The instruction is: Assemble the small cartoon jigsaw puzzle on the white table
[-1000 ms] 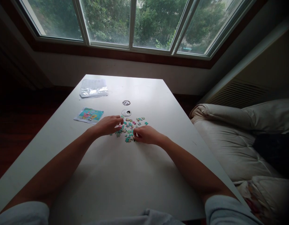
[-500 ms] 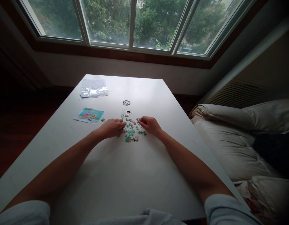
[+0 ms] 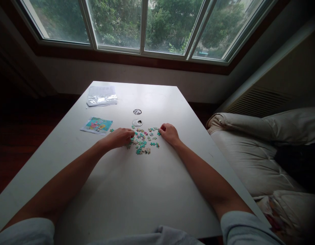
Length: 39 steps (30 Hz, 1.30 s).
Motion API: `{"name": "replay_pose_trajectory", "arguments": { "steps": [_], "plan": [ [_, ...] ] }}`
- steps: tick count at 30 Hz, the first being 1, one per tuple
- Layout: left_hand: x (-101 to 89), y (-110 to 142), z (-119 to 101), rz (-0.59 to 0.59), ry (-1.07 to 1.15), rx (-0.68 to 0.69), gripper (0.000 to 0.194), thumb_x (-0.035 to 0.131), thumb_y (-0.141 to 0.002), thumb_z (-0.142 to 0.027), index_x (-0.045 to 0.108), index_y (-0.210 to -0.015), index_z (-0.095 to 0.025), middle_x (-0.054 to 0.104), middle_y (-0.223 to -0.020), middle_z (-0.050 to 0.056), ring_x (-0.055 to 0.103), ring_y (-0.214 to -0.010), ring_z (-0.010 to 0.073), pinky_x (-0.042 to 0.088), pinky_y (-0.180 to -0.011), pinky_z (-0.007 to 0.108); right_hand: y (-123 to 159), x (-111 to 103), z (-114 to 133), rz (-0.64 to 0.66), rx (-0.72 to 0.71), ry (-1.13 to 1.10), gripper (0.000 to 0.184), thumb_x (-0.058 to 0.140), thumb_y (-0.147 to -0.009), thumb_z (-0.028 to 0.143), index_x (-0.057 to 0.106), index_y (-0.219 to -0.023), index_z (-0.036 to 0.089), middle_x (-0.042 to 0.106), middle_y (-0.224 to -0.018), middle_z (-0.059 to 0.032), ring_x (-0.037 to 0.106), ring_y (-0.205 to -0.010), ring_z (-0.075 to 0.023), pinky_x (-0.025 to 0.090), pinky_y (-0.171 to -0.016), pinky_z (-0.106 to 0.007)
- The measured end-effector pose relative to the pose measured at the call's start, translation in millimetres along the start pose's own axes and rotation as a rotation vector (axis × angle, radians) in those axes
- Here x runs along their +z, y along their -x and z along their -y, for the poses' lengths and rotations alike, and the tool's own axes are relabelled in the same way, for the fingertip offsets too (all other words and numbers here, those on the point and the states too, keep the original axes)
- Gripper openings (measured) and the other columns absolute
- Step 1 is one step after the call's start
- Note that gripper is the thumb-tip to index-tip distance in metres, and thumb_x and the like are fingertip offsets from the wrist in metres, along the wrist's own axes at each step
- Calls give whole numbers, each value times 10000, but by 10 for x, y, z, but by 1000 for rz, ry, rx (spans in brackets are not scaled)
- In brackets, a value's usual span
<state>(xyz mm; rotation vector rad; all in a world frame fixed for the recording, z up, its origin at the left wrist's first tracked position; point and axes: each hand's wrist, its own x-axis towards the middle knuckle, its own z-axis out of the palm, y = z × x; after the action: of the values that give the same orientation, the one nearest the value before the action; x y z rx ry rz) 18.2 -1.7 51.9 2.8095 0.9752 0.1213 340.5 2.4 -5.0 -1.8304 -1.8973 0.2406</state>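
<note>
Jigsaw pieces, mostly teal with some pink and pale ones, lie in a loose scatter on the white table, midway between the two hands. Left hand: at the left edge of the scatter, palm down, fingers curled together with the tips low over the pieces; whether they grip one cannot be told. Right hand: just beyond the right edge of the scatter, thumb and forefinger close together at a teal piece — contact likely, grip not resolvable at this size. A small cluster lies on the near right side of the scatter. One lone piece sits left of the left hand, beside a colourful picture sheet. Farther off on the left: a clear plastic packet with papers. Two round inserts are set in the tabletop, on the far side of the pieces.
</note>
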Motion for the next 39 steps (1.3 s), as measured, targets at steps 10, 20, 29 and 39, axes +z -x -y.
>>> {"name": "replay_pose_trajectory", "arguments": {
  "steps": [10, 20, 29, 39],
  "plan": [
    [-89, 24, 295, -103, 112, -137, 156, 533, -872, -202, 689, -880, -208, 724, -851, 29, 610, -696, 150, 378, -639, 247, 177, 37, 342, 73, -389, -150, 138, 614, -941, 259, 657, -820, 207, 634, -803, -26, 533, -777, -170, 385, -745, -293],
    [176, 14, 681, -383, 133, -398, 226, 528, -919, -247, 712, -1046, -210, 736, -1000, 47, 658, -788, 173, 467, -726, 276, 265, 98, 487, 112, -502, -202, 154, 598, -961, 256, 666, -834, 201, 639, -777, -16, 518, -753, -162, 369, -781, -300],
    [240, -93, 561, -373, -298, -362, 325, 400, -990, -144, 706, -1092, -188, 665, -1038, 133, 624, -956, 263, 467, -778, 368, 321, 183, 562, 146, -522, -176, 166, 577, -978, 301, 680, -887, 208, 669, -826, -33, 544, -801, -179, 379, -824, -314],
    [353, -91, 575, -298, -211, -345, 298, 441, -962, -109, 688, -1109, -188, 652, -1030, 101, 629, -930, 236, 478, -780, 335, 382, 229, 793, 202, -686, -27, 186, 627, -967, 346, 711, -1100, 245, 683, -1029, -70, 545, -982, -232, 362, -881, -359]
  ]
}}
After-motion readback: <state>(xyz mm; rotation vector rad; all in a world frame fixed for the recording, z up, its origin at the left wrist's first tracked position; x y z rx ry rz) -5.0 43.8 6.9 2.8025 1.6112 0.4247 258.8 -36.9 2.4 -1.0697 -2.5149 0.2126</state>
